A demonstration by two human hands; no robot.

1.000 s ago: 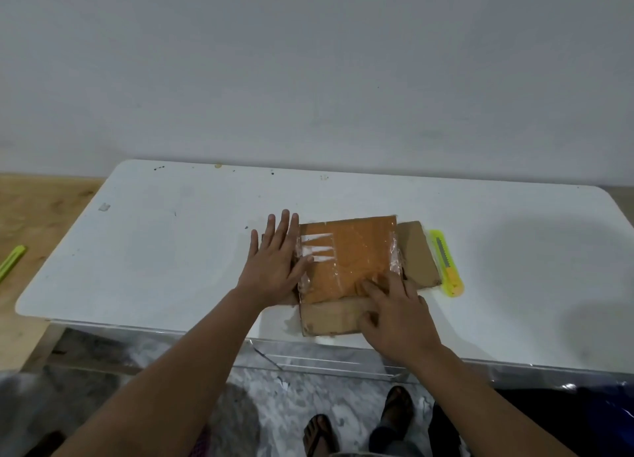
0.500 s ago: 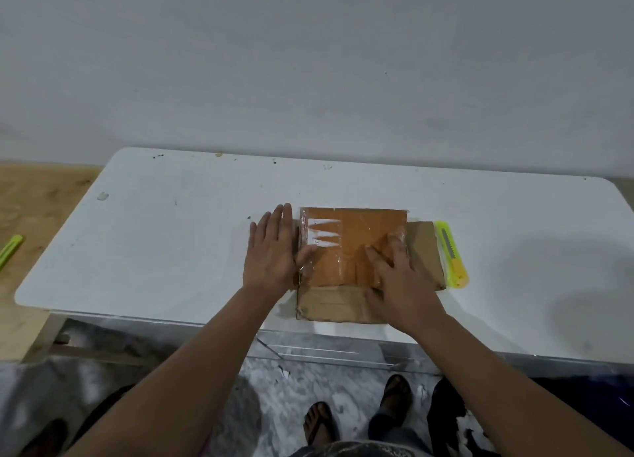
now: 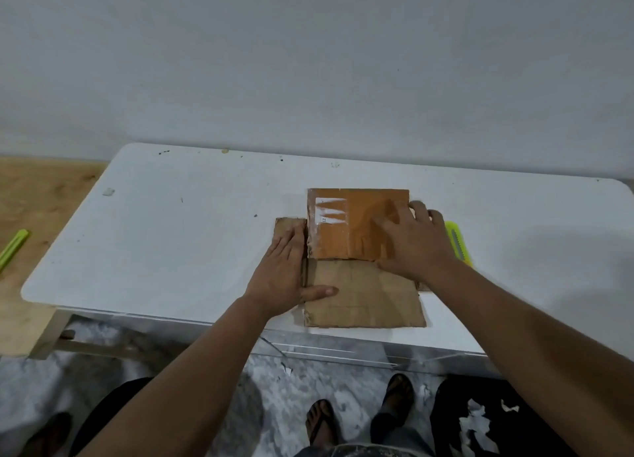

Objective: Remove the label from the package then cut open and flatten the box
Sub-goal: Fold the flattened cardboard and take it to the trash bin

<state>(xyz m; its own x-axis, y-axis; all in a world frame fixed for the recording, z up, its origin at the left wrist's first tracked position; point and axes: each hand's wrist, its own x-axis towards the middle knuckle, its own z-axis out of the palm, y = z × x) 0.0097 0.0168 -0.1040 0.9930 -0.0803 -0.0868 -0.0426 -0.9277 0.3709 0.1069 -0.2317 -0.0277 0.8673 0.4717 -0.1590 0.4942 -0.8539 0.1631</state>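
The flattened box (image 3: 360, 261) lay near the front edge of the white table (image 3: 171, 233). The left hand (image 3: 281, 271) and the right hand (image 3: 411, 240) pressed it with fingers spread flat. A yellow cutter (image 3: 458, 240) lay just beside the right hand.

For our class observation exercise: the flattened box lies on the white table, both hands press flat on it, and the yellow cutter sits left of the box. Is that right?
One detail is wrong. In the head view the yellow cutter lies right of the flattened box, partly behind the right hand. The rest holds: the left hand also presses flat, on the white table.
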